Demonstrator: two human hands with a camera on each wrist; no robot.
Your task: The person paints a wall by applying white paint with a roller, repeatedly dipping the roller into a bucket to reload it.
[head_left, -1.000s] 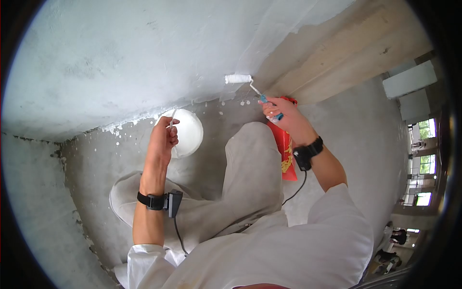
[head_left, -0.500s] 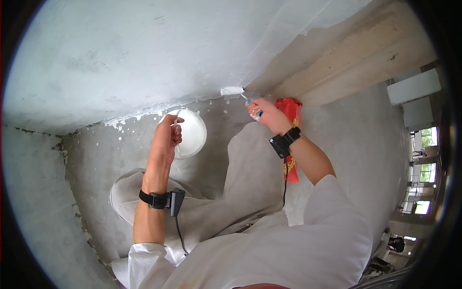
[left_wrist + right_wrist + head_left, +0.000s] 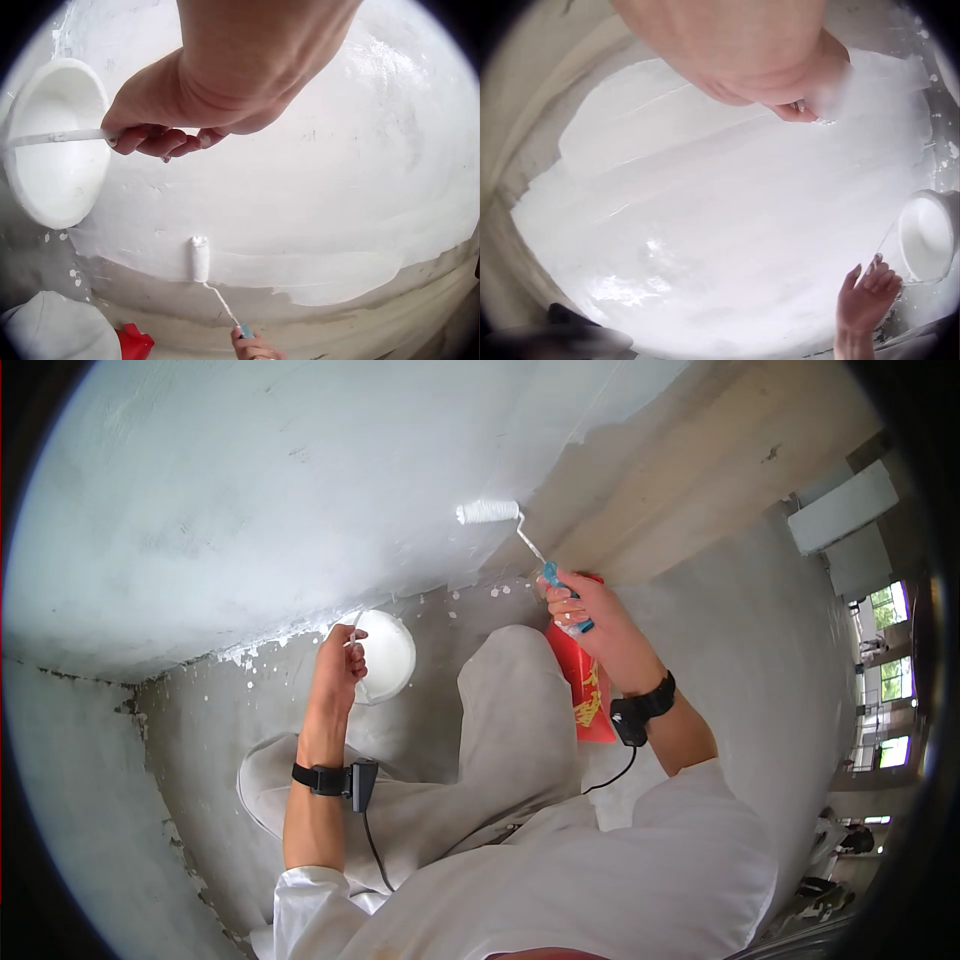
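My right hand (image 3: 597, 615) grips the blue handle of a paint roller (image 3: 488, 512). The roller's white, paint-coated sleeve lies against the lower wall (image 3: 330, 480), left of the edge where white paint meets bare brown surface. With curled fingers, my left hand (image 3: 338, 665) holds the thin handle (image 3: 60, 137) of a white bucket (image 3: 390, 658), which is tilted and shows its white inside. In the right wrist view the roller is hidden behind the right hand (image 3: 780, 82), while the left hand (image 3: 866, 300) shows beside the bucket (image 3: 928, 232).
A red bag with yellow print (image 3: 590, 695) lies on the grey floor (image 3: 710, 650) beside my bent right knee (image 3: 515, 690). White paint drips spot the floor along the wall's foot. Another wall (image 3: 70, 780) stands at left, and pale blocks (image 3: 845, 510) are at far right.
The roller went down to the foot of the wall, then back up the wall with my right hand. My left hand has kept its hold on the bucket handle.
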